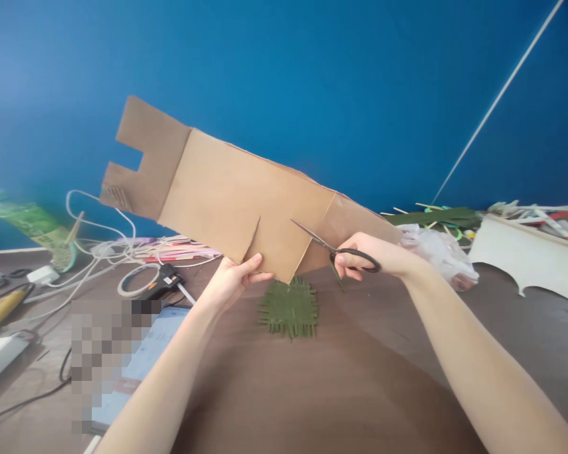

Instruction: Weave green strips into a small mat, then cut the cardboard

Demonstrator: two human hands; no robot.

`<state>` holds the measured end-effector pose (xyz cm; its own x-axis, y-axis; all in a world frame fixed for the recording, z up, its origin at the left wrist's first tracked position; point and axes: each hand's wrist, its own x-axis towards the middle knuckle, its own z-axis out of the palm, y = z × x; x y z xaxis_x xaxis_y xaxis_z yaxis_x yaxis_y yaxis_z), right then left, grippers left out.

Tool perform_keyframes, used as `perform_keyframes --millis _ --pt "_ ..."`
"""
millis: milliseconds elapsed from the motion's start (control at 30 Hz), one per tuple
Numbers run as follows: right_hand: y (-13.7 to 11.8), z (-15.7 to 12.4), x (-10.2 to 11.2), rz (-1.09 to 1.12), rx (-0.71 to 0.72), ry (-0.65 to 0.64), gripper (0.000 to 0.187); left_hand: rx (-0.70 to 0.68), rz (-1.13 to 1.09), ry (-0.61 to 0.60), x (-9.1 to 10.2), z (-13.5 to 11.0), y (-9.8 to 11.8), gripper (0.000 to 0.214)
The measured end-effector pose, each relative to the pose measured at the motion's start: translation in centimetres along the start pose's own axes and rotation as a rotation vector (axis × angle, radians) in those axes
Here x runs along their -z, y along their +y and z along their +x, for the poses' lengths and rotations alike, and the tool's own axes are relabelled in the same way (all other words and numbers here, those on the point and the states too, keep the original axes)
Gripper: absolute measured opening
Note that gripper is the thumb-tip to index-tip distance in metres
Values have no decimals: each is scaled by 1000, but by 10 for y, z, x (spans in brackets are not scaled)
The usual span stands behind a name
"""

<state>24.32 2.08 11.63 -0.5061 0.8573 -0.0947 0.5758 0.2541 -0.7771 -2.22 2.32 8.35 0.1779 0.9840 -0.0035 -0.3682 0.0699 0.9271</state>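
A folded brown cardboard piece (231, 189) is held up tilted above the table, with a notched flap at its left end. A slit runs up from its lower edge. My left hand (239, 277) grips that edge just beside the slit, thumb in front. In my right hand (360, 252) is a pair of dark scissors (315, 236) with its blades apart. One blade lies across the cardboard's front face near a crease, while the other points down below it. Beneath the cardboard, a dark green woven square (289, 310) with fringed edges lies on the table.
At left are a green plastic bottle (38, 230), tangled white cables (92, 261), a black glue gun (168, 277) and a second pair of scissors (7, 279). A clear plastic bag (438, 252) and a white cut-out board (515, 249) stand at right. A blue wall (312, 75) rises behind.
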Motion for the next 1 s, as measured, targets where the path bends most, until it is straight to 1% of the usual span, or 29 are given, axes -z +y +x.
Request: perform_keyframes --millis 100,233,400,500,567,667,700,767,800,833,900,933,1000 --pt "0 -1 1 -29 -1 -14 53 22 -4 3 3 -1 2 48" --pt "-1 0 -1 -44 0 -4 52 33 -28 36 4 -1 6 50" --pt "3 3 -5 -80 -84 56 46 30 10 36 4 -2 10 46" --pt "7 6 -8 -72 -106 87 46 22 40 17 4 -2 13 41" --pt "8 8 -10 -59 -108 103 46 24 41 -8 5 -1 15 32" --pt "8 10 -13 -43 -91 123 46 17 -33 -42 6 0 18 15" --pt "8 11 -14 -31 -78 127 45 10 -81 -35 6 0 18 18" --pt "8 12 -17 1 -49 132 45 -10 -186 9 4 0 16 28" --pt "8 13 -18 18 -38 135 45 -17 -225 40 1 -1 14 29" --pt "8 14 -19 32 -32 138 45 -24 -248 79 -1 -1 10 26" --pt "7 16 -23 46 -37 135 45 -90 -285 154 -8 -3 1 15" --pt "7 17 -25 51 -44 130 45 -103 -299 159 -12 -4 -4 16" --pt "6 18 -29 61 -53 115 44 -46 -293 118 -17 -5 -13 23"
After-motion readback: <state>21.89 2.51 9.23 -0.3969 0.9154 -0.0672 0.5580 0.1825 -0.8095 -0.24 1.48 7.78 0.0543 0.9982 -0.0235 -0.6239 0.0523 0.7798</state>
